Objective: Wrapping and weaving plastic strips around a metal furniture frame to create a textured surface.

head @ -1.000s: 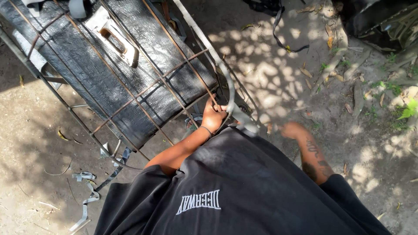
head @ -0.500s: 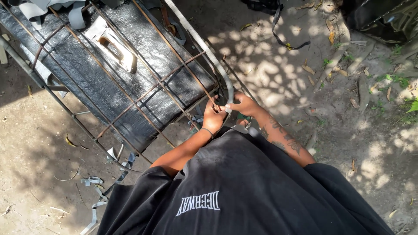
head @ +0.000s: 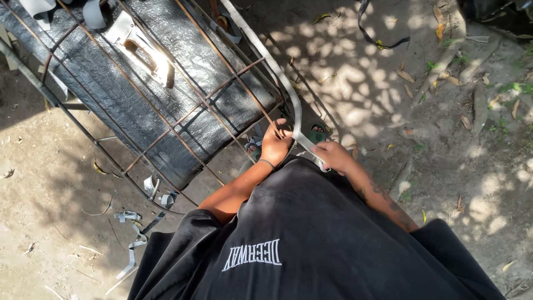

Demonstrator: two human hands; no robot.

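A rusty steel-bar frame (head: 194, 108) stands in front of me, wrapped around a black textured block (head: 166, 72). A long pale strap (head: 272, 66) runs down along the frame's right edge. My left hand (head: 276, 145) grips the frame's near corner where the strap meets the bars. My right hand (head: 331, 155) is closed on the strap's lower end just right of that corner, pulling it toward my body. Both forearms reach out over my black shirt.
Bare dirt ground with dappled shade lies all around. Cut pale strap scraps (head: 130, 244) lie at lower left. A dark strap (head: 377, 33) and dry leaves (head: 405, 75) lie at upper right. Sandalled feet (head: 316, 136) show under the frame corner.
My right hand came up from beside my body to the frame corner and took hold of the pale strap. My left hand stayed at the corner.
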